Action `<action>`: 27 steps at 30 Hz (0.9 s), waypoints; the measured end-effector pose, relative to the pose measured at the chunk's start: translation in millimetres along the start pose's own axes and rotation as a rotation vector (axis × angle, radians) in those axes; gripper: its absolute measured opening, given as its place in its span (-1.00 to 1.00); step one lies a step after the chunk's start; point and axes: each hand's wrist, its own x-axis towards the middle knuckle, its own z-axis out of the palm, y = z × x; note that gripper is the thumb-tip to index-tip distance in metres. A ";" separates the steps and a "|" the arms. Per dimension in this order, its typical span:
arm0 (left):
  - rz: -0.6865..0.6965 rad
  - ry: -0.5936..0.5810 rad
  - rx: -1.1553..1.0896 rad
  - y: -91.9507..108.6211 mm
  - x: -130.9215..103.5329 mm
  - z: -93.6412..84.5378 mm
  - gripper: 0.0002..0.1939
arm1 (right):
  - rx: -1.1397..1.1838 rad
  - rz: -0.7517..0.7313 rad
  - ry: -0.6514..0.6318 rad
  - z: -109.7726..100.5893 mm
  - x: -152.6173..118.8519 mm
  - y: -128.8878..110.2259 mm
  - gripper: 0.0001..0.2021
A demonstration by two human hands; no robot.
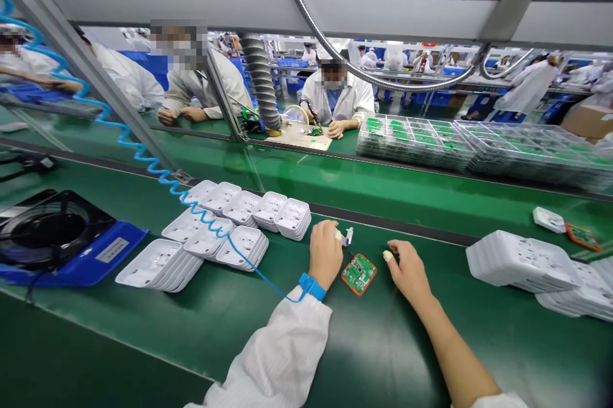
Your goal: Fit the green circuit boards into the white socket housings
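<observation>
My left hand (326, 256), with a blue wrist strap (312, 287) on it, is closed, fingers curled and pinched at a small white part (349, 237) beyond its fingertips. A dark wire seems to run between that part and a green circuit board (359, 274) with an orange rim, lying flat just right of this hand. To the right of the board, my right hand (408, 269) hovers low or rests over the table, holding nothing; its thumb, in a pale finger cot, and forefinger are apart.
White plastic covers (244, 245) stand stacked at left, more covers (524, 261) at right. A fan (52, 223) on a blue base is far left. A coiled blue cord (143, 156) crosses to my wrist. Behind the ledge, a co-worker (338, 95) sits near trays (416, 140) of green boards.
</observation>
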 end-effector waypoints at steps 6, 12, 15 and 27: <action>-0.158 -0.172 0.294 -29.5 7.0 4.5 -0.63 | -0.084 -0.018 -0.096 35.8 35.1 -44.7 -0.82; -0.250 -0.278 0.402 -34.4 8.7 6.6 -0.81 | -0.173 0.053 -0.322 51.0 58.8 -80.3 -0.87; -0.256 -0.315 0.420 -30.8 8.4 6.7 -0.83 | -0.155 0.042 -0.384 48.1 59.8 -81.2 -0.88; -0.284 -0.373 0.385 -16.4 1.2 -1.0 -0.82 | -0.327 0.059 -0.275 39.5 49.1 -66.3 -0.87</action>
